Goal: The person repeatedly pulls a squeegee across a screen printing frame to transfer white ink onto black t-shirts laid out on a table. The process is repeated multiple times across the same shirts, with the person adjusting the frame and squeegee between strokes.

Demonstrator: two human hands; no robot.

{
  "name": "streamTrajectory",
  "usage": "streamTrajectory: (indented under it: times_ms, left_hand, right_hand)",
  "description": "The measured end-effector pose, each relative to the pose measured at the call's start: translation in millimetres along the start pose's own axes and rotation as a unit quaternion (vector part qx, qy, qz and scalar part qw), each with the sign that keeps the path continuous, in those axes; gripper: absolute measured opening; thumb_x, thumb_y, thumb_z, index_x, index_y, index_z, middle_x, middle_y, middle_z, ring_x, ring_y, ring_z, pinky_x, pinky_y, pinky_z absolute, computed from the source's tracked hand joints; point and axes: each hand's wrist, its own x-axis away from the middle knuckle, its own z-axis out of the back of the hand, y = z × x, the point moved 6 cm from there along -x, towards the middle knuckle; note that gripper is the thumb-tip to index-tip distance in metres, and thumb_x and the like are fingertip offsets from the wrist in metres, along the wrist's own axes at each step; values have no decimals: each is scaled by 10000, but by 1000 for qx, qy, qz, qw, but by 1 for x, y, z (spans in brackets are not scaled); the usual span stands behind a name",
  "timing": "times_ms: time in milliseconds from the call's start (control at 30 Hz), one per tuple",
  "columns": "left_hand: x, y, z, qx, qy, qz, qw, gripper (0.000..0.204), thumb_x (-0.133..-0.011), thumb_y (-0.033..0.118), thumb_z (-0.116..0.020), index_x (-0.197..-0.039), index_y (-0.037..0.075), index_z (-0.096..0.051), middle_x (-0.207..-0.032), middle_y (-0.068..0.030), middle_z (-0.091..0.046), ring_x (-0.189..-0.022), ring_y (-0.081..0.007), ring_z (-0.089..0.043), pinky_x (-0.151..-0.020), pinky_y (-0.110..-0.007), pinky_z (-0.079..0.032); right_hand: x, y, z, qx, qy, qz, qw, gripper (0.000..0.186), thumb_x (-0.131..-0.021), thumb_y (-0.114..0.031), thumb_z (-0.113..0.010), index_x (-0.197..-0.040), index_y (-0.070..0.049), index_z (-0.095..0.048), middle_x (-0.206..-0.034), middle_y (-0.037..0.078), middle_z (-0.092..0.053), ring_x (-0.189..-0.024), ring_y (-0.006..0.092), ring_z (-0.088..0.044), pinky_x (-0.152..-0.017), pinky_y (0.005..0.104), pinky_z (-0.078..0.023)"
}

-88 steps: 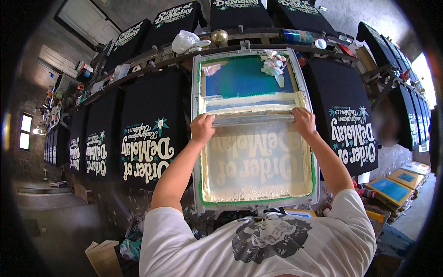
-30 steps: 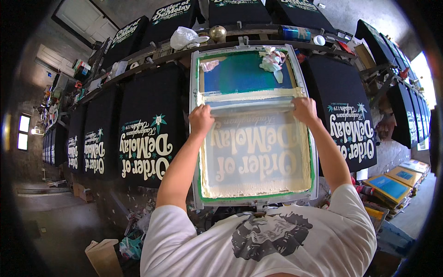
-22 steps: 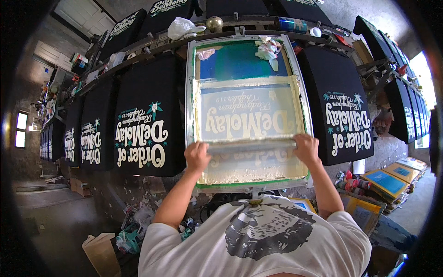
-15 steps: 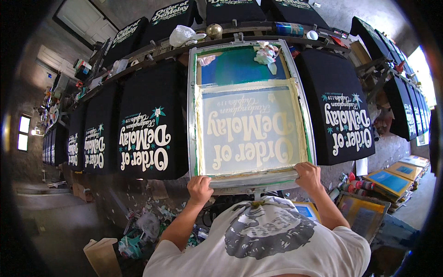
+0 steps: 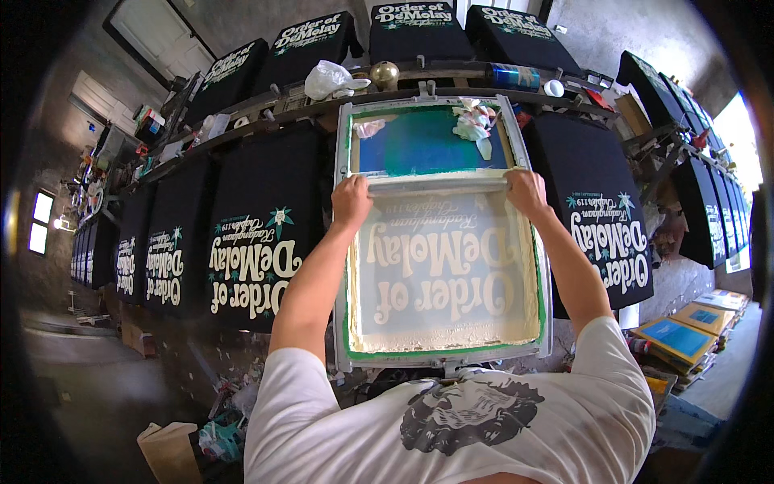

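Observation:
My left hand (image 5: 352,200) and my right hand (image 5: 525,191) are closed on the two ends of a long squeegee (image 5: 435,185), held crosswise over a metal-framed printing screen (image 5: 547,310). The squeegee lies at the far end of the screen's cream, ink-smeared mesh (image 5: 431,331), just below a blue and green masked band (image 5: 419,145). White lettering shows through the mesh. Crumpled pale paper (image 5: 472,118) and a small pink scrap (image 5: 369,128) sit on that band.
Black shirts on platens (image 5: 251,177), printed white and teal, flank the screen and line a farther row (image 5: 411,40). A rail between holds a plastic bag (image 5: 326,79), brass ball (image 5: 385,75) and blue can (image 5: 512,77). Framed screens (image 5: 675,332) are stacked low right; litter (image 5: 222,440) lies low left.
The squeegee was drawn toward me to the screen's near edge about half a second ago; now both hands have carried it back up to the far end of the mesh.

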Motion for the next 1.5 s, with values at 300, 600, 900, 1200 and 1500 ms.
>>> streamTrajectory:
  times_ms: [300,600,900,1200,1500]
  left_hand:
    - [10,2,1,3,-30,15,999,176,-675,8,-712,-793,77,-601,-791,-95,-665,-766,-321,-675,-682,-449,-537]
    - [178,76,99,59,-2,4,998,215,-626,-15,-703,-774,97,-594,-744,-70,-613,-698,-313,-623,-634,-434,-488]
    - [288,120,173,98,-25,-5,995,212,-661,-4,-731,-841,77,-652,-861,-67,-670,-789,-288,-662,-702,-419,-525]
    - [285,123,183,150,-50,-65,985,231,-624,-26,-687,-833,62,-645,-842,-65,-638,-760,-291,-638,-692,-426,-510]
    - [261,126,201,152,-43,-33,987,231,-579,-52,-655,-785,52,-650,-744,-82,-606,-703,-306,-634,-614,-417,-496]
  right_hand:
    - [4,-5,-14,45,-70,-22,996,202,-780,-160,-668,-943,-113,-779,-952,148,-760,-907,348,-735,-785,474,-581]
    - [193,-35,11,-14,-55,-7,998,322,-662,-95,-758,-980,-139,-756,-994,65,-760,-930,286,-725,-761,450,-569]
    - [334,-87,47,-63,45,46,996,367,-588,-40,-735,-953,-69,-707,-987,73,-744,-911,275,-726,-770,387,-598]
    - [353,-94,52,-62,82,73,992,359,-607,-5,-730,-963,-49,-718,-989,89,-740,-928,294,-721,-805,407,-589]
    - [326,-84,83,-72,-33,20,997,285,-617,0,-696,-890,-77,-721,-892,97,-737,-880,309,-718,-767,427,-573]
